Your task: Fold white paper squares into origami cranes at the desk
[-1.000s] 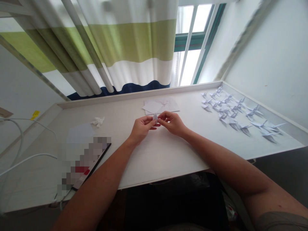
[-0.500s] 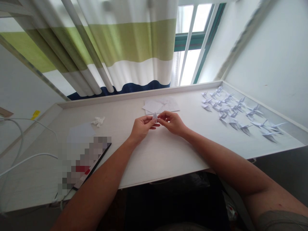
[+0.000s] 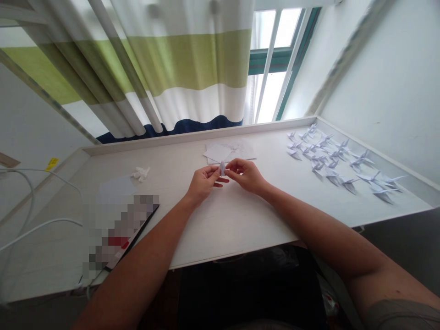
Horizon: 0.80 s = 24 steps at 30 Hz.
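Observation:
A small folded piece of white paper (image 3: 222,167) is pinched between my left hand (image 3: 202,183) and my right hand (image 3: 248,176), just above the middle of the white table (image 3: 240,220). Both hands have their fingertips closed on the paper, one on each side. Right behind the hands lies a small stack of white paper sheets (image 3: 228,151). Several finished paper cranes (image 3: 330,158) stand in rows at the right end of the table.
A crumpled white scrap (image 3: 140,173) lies at the left, near a pale sheet (image 3: 115,188) and a dark flat object (image 3: 137,229). White cables (image 3: 30,224) run along the left edge. A striped curtain (image 3: 165,68) and a window (image 3: 275,64) are behind the table.
Both hands hold the folded paper in nearly the same place. Only the fingers have shifted slightly on it.

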Available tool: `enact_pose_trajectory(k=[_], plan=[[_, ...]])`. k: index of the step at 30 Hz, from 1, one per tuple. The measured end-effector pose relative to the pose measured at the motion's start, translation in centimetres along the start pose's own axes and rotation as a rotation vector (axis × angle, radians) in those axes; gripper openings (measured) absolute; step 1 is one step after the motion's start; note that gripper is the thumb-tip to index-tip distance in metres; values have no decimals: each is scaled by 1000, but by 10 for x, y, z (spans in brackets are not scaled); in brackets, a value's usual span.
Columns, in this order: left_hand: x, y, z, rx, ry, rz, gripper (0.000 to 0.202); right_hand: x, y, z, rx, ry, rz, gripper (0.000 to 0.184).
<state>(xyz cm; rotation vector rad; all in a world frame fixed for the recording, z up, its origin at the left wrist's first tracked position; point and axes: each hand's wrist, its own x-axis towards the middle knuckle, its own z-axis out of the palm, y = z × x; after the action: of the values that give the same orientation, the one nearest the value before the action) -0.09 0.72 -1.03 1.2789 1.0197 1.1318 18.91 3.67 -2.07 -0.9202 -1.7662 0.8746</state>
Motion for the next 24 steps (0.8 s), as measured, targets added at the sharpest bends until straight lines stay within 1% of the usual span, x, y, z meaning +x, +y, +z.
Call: enact_pose_trajectory(k=[17,24], plan=[[0,-1,0,-14,-9,-4,40,0,5,0,23,-6,13,26],[-3,4,1,-1,-9,-11,39,-1,4,-1,20,-7,15,27]])
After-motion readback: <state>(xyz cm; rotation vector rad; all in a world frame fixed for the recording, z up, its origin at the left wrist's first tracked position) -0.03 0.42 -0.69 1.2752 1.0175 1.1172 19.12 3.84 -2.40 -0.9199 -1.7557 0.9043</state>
